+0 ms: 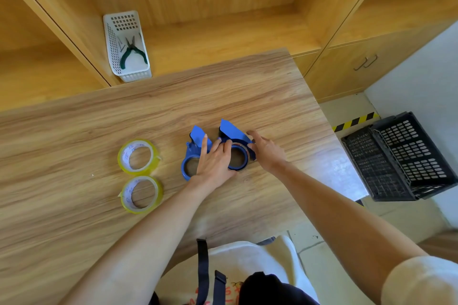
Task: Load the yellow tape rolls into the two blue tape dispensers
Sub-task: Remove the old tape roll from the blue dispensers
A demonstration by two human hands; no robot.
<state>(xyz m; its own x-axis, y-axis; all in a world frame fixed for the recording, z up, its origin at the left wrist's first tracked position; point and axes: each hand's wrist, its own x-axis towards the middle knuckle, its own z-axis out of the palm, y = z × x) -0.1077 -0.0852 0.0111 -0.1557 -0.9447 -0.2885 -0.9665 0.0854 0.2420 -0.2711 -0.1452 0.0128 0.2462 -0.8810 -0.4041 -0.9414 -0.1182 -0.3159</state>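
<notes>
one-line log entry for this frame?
stage: start | left hand, right hand: on right dispenser | left dispenser: empty | tape rolls: unloaded, on table

Plenty of bare table (74, 218) on my left side, only the two yellow tape rolls (138, 157) sitting there near each other. The dispensers (190, 156) are side by side with my left hand (214, 161) lying across both, so no way between them. Far edge is clear up to the white basket (116, 57).
</notes>
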